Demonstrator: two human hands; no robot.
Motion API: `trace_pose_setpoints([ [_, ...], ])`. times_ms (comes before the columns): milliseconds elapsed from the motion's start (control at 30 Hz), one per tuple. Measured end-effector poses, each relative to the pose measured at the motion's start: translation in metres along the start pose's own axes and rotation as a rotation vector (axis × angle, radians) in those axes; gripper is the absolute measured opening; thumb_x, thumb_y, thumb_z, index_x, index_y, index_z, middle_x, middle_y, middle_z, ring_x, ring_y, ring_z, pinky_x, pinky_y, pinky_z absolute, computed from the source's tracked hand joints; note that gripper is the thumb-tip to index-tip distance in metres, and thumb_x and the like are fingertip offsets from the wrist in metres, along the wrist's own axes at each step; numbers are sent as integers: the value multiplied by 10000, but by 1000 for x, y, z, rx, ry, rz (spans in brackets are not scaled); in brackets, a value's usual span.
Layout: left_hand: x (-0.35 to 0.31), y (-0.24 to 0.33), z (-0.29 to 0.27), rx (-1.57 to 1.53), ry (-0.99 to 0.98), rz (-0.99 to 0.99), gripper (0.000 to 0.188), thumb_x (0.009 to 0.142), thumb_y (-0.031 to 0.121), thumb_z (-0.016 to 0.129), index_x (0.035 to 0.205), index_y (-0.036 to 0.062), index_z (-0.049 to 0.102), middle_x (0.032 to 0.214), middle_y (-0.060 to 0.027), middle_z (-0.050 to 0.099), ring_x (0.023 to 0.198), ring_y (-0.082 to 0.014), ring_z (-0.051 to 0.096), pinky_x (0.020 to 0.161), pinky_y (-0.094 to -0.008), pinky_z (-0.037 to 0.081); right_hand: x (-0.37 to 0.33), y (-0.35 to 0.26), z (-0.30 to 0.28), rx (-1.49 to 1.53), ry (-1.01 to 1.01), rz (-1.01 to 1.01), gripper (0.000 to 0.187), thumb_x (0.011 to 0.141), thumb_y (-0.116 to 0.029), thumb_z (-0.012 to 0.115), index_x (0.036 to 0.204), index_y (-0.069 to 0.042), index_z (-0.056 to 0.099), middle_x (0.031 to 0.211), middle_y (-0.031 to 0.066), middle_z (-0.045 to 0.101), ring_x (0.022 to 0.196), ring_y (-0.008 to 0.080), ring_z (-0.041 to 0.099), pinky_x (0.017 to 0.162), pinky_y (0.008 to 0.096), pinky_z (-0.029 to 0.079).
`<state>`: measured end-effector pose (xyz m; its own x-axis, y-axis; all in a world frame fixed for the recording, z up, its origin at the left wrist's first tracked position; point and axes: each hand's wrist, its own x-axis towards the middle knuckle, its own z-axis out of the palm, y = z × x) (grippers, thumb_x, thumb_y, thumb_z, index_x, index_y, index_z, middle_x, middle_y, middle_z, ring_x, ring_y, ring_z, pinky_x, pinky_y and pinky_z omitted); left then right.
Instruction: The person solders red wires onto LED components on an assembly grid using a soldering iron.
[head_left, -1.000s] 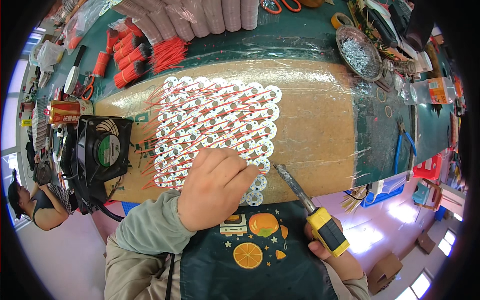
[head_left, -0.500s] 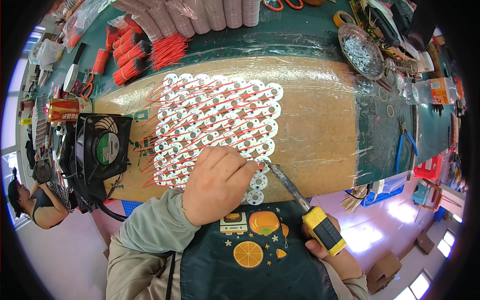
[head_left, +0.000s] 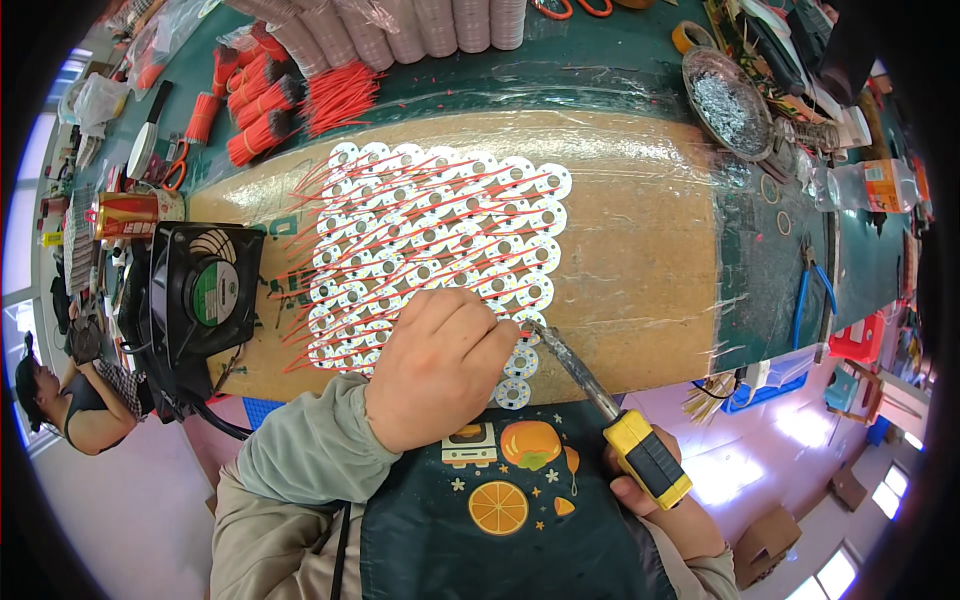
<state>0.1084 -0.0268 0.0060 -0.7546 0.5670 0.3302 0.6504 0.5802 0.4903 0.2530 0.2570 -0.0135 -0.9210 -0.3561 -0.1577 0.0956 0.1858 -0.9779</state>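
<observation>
A panel of round white LED circuit boards (head_left: 462, 204) lies on a brown board, with thin red wires running slantwise across it. Over its near edge is my left hand (head_left: 440, 365), closed in a pinch with the fingertips mostly hidden. A short bit of red wire (head_left: 527, 335) shows at those fingertips. My right hand (head_left: 632, 490) grips the yellow and black handle of a soldering iron (head_left: 650, 462). The iron's tip touches or nearly touches a round board (head_left: 528, 320) at the panel's right edge, beside my left fingers.
A black fan (head_left: 207, 290) stands left of the panel. Bundled red wires (head_left: 262, 105) and stacked round boards (head_left: 440, 25) are behind. At right are a metal dish of scraps (head_left: 728, 105) and blue-handled pliers (head_left: 812, 290). Another person (head_left: 85, 385) sits far left.
Almost nothing differs. The bench view has shifted very slightly, and both hands and the soldering iron keep their places at the panel's right edge.
</observation>
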Motion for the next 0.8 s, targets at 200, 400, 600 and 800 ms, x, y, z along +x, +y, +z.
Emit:
trace_pose_setpoints([
  [200,0,1,0,23,-13,-6,215,696,26,747,900,48,684,815,-49,579,821,-237,596,721,-354,462,-7,1,2,0,96,27,468,774,-376,797,1024,-13,639,789,90,637,644,278,637,582,334,499],
  [400,1,3,-1,43,-35,-29,209,696,34,748,893,55,684,833,-49,577,836,-235,593,737,-354,462,-12,2,1,-14,114,34,497,777,-399,789,1031,1,637,788,96,635,641,293,638,580,341,499],
  [600,1,11,-9,24,-31,-38,230,683,18,711,911,41,690,861,-54,579,852,-236,589,752,-357,462,-16,-2,-1,6,139,39,469,777,-378,787,1015,-1,640,776,101,624,624,297,624,555,352,475],
  [800,-3,14,-9,-47,-37,-14,285,670,4,696,954,23,698,848,-50,600,811,-232,602,723,-346,467,-18,0,-4,-20,74,49,456,759,-358,792,1007,-7,642,758,97,612,608,302,609,545,356,468],
])
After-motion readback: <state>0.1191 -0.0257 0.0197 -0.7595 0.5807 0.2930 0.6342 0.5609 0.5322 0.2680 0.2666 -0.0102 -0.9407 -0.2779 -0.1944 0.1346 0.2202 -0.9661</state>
